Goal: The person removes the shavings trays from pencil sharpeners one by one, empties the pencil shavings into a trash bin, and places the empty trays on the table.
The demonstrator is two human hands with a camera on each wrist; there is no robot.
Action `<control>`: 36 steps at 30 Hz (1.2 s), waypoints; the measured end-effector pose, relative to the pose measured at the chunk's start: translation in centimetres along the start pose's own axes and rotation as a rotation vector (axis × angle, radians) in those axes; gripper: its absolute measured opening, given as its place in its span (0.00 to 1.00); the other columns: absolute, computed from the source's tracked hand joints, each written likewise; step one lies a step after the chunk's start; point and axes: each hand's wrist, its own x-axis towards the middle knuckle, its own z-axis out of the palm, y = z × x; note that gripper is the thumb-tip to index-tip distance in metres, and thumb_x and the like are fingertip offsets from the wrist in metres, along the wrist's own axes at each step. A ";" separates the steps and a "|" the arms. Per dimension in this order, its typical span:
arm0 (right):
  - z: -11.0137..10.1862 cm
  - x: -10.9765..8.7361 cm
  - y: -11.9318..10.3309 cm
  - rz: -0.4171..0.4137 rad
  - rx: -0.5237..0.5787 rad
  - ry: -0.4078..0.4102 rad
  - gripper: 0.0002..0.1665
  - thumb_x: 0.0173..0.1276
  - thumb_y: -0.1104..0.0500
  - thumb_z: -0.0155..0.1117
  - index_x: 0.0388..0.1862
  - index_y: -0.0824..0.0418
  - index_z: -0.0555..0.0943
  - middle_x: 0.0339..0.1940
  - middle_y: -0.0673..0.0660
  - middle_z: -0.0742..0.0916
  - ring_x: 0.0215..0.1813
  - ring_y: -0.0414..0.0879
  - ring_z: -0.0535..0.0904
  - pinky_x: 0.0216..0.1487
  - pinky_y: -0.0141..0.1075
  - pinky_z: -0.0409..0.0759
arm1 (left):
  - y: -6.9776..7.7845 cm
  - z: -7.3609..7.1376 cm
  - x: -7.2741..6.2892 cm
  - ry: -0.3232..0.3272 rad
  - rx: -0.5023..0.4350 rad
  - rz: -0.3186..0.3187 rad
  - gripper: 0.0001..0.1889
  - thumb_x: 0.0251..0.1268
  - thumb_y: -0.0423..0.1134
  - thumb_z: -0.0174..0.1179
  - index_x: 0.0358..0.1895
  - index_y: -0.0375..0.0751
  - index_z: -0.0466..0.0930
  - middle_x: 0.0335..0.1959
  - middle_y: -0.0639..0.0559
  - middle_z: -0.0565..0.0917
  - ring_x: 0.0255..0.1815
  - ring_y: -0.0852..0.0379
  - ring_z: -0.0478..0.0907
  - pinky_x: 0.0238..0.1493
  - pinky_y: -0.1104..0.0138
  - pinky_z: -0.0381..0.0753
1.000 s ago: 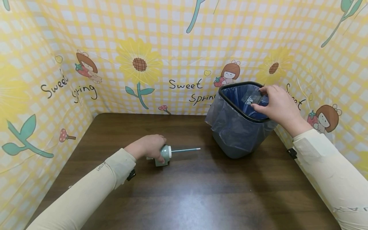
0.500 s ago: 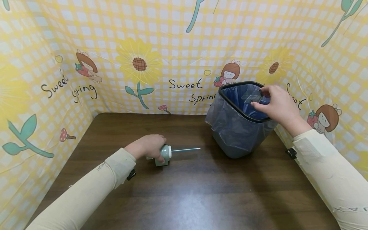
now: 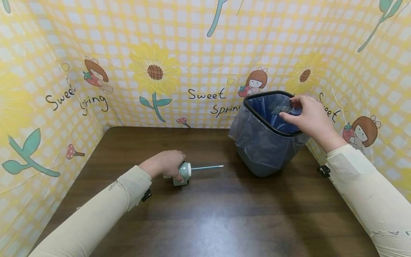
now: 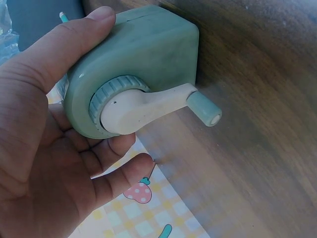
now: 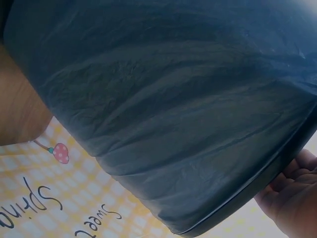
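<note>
My left hand (image 3: 165, 163) grips a green crank pencil sharpener (image 4: 153, 44) on the table, thumb over its top and fingers beneath. Its white crank arm (image 4: 153, 104) with a green knob points away from the palm. A blue pencil (image 3: 205, 167) sticks out of the sharpener's white collar toward the right. Over the mouth of the grey waste bin (image 3: 257, 166), my right hand (image 3: 309, 116) pinches a small clear plastic piece (image 3: 278, 106), partly hidden by the fingers. In the right wrist view the lined bin wall (image 5: 148, 124) covers most of the picture, with the fingers beyond its rim.
The bin stands at the table's back right, its translucent liner (image 3: 247, 137) folded over a black rim (image 3: 263, 122). A yellow checked cloth (image 3: 205, 64) hangs behind and along both sides of the brown wooden table (image 3: 208, 214).
The clear plastic piece tilts slightly in my right hand, and the bright marks on it have faded. My left hand, the sharpener and the pencil stay where they were.
</note>
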 end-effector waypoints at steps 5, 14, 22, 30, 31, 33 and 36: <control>0.0 0.0 -0.1 0.010 0.016 0.003 0.44 0.68 0.34 0.66 0.67 0.66 0.74 0.58 0.67 0.80 0.61 0.63 0.75 0.60 0.60 0.73 | -0.1 -0.2 0.0 0.003 -0.003 0.010 0.36 0.46 0.58 0.80 0.53 0.37 0.82 0.45 0.50 0.83 0.41 0.55 0.77 0.43 0.59 0.82; 0.1 0.0 -0.3 0.029 0.035 -0.001 0.43 0.68 0.34 0.66 0.67 0.66 0.75 0.57 0.67 0.81 0.60 0.63 0.76 0.60 0.60 0.73 | -0.1 0.0 0.1 -0.005 -0.008 0.003 0.36 0.47 0.59 0.79 0.55 0.38 0.81 0.46 0.51 0.83 0.41 0.56 0.77 0.44 0.60 0.82; 0.1 -0.1 -0.6 0.043 0.053 -0.006 0.44 0.68 0.34 0.66 0.67 0.66 0.74 0.58 0.68 0.81 0.60 0.63 0.76 0.60 0.60 0.74 | -0.1 0.2 0.1 0.001 -0.012 0.005 0.36 0.46 0.59 0.79 0.54 0.38 0.82 0.45 0.51 0.83 0.40 0.55 0.77 0.44 0.60 0.82; 0.2 -0.1 -0.8 0.048 0.093 -0.002 0.43 0.67 0.34 0.67 0.67 0.65 0.74 0.58 0.68 0.82 0.59 0.62 0.78 0.60 0.58 0.74 | -0.3 0.3 0.1 0.005 -0.011 0.006 0.37 0.46 0.59 0.79 0.55 0.38 0.81 0.46 0.50 0.83 0.40 0.55 0.77 0.44 0.60 0.82; 0.2 -0.1 -0.9 0.048 0.103 -0.002 0.43 0.67 0.34 0.68 0.67 0.65 0.74 0.58 0.68 0.82 0.59 0.63 0.78 0.60 0.58 0.74 | -0.3 0.3 0.1 0.005 -0.013 0.005 0.37 0.46 0.59 0.79 0.55 0.38 0.81 0.47 0.50 0.83 0.41 0.55 0.77 0.44 0.59 0.82; 0.3 -0.1 -0.9 0.049 0.116 0.000 0.44 0.67 0.35 0.68 0.67 0.65 0.74 0.58 0.68 0.82 0.59 0.63 0.78 0.60 0.58 0.75 | -0.3 0.3 0.1 0.003 -0.014 0.004 0.38 0.47 0.59 0.79 0.56 0.37 0.81 0.48 0.49 0.83 0.41 0.55 0.77 0.44 0.59 0.82; 0.3 -0.2 -1.1 0.052 0.135 0.002 0.44 0.67 0.34 0.68 0.68 0.65 0.74 0.58 0.68 0.82 0.60 0.63 0.78 0.60 0.58 0.75 | -0.3 0.2 0.1 0.000 -0.018 0.002 0.38 0.47 0.59 0.79 0.57 0.37 0.81 0.50 0.48 0.83 0.42 0.55 0.77 0.45 0.59 0.82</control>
